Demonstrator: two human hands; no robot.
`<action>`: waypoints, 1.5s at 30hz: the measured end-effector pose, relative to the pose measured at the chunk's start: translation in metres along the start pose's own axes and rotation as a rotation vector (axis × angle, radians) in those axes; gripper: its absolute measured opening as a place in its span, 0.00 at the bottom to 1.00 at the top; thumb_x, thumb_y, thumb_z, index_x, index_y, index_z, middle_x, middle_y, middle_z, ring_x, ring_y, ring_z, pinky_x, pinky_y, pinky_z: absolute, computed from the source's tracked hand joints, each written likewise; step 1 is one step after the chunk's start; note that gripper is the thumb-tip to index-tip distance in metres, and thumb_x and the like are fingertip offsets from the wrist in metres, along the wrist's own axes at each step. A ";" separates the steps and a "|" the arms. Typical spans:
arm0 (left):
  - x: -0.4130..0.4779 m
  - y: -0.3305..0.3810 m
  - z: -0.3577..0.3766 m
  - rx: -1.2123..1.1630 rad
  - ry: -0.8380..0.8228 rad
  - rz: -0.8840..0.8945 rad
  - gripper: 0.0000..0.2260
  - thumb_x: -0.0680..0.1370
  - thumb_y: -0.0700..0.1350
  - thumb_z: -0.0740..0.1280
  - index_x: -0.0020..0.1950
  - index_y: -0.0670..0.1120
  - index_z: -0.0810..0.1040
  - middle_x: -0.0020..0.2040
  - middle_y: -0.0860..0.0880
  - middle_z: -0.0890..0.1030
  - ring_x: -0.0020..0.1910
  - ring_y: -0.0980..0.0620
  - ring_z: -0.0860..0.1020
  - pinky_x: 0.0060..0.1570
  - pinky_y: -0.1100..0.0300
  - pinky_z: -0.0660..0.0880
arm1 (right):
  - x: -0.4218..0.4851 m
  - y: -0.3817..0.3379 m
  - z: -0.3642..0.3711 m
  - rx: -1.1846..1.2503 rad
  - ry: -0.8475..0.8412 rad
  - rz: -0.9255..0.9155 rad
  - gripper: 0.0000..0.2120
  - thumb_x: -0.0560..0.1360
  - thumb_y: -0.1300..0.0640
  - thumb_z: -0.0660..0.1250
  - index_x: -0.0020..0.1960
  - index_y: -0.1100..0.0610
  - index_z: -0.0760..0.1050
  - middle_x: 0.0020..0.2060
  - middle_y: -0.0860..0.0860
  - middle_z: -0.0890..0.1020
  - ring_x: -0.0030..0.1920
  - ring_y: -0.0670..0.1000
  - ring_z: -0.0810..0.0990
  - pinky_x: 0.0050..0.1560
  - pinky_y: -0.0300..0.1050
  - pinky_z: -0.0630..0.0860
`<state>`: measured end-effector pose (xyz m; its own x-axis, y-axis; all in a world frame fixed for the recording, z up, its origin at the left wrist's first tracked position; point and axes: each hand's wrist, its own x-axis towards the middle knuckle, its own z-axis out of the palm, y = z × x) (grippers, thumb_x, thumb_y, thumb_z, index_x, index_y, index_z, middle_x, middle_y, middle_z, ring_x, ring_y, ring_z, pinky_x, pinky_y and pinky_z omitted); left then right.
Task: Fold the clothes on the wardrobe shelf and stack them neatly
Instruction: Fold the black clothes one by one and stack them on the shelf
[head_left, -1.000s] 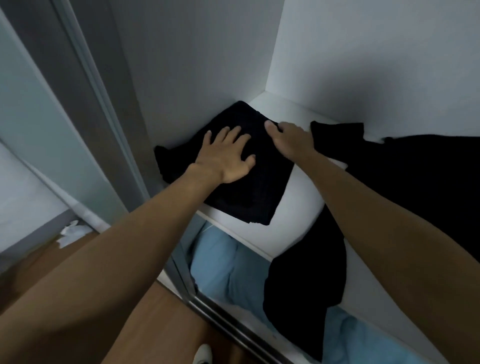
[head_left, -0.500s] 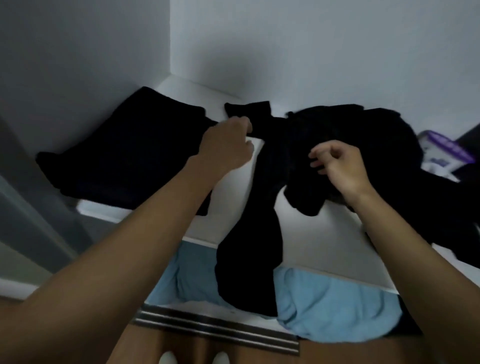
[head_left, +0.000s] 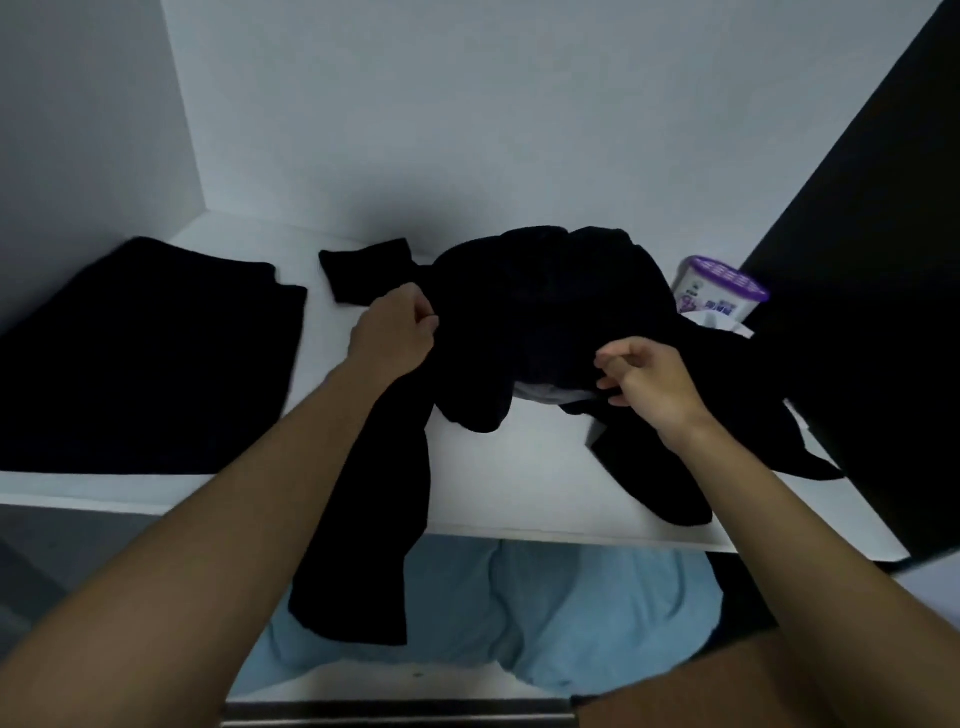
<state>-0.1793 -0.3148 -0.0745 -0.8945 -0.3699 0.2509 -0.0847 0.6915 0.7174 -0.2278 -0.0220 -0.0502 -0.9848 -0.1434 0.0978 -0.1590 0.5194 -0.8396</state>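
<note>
Gripping the crumpled black garment (head_left: 545, 301) at mid-shelf, the left hand (head_left: 397, 332) had its grip clamped on the cloth's left side, while the right hand (head_left: 649, 382) pinched its front edge. 1 part hung over the white shelf (head_left: 519, 467) edge. A folded black garment (head_left: 150, 353) lay flat at left; a purple-lidded tub (head_left: 719, 288) stood behind, at right.

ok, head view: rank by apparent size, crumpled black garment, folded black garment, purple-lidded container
1. crumpled black garment
2. folded black garment; close to first, and the dark blurs its edges, so unsure
3. purple-lidded container, clearly smallest, partly hidden
</note>
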 end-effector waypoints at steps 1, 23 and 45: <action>-0.004 0.008 -0.004 -0.059 0.031 0.028 0.04 0.79 0.43 0.66 0.46 0.48 0.74 0.41 0.52 0.77 0.44 0.51 0.77 0.44 0.56 0.72 | 0.002 0.001 -0.003 0.016 0.021 -0.007 0.05 0.78 0.58 0.67 0.45 0.50 0.79 0.45 0.50 0.84 0.40 0.49 0.84 0.35 0.40 0.78; -0.162 0.071 0.001 -0.441 -0.466 -0.358 0.18 0.68 0.57 0.77 0.52 0.50 0.80 0.52 0.51 0.84 0.55 0.54 0.81 0.53 0.56 0.81 | -0.003 -0.026 -0.008 0.428 -0.217 -0.131 0.07 0.76 0.56 0.65 0.42 0.58 0.78 0.41 0.51 0.85 0.39 0.47 0.84 0.35 0.38 0.80; -0.284 0.057 -0.023 -0.572 -0.655 -0.176 0.12 0.76 0.41 0.70 0.59 0.43 0.83 0.55 0.46 0.84 0.55 0.51 0.81 0.55 0.58 0.75 | -0.151 -0.064 0.004 0.978 -0.379 0.304 0.17 0.76 0.65 0.67 0.64 0.62 0.77 0.56 0.60 0.83 0.56 0.59 0.83 0.52 0.53 0.83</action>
<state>0.0800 -0.1850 -0.0898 -0.9756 0.1091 -0.1904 -0.1694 0.1773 0.9695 -0.0683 -0.0366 -0.0138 -0.8613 -0.4600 -0.2160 0.3770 -0.2934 -0.8785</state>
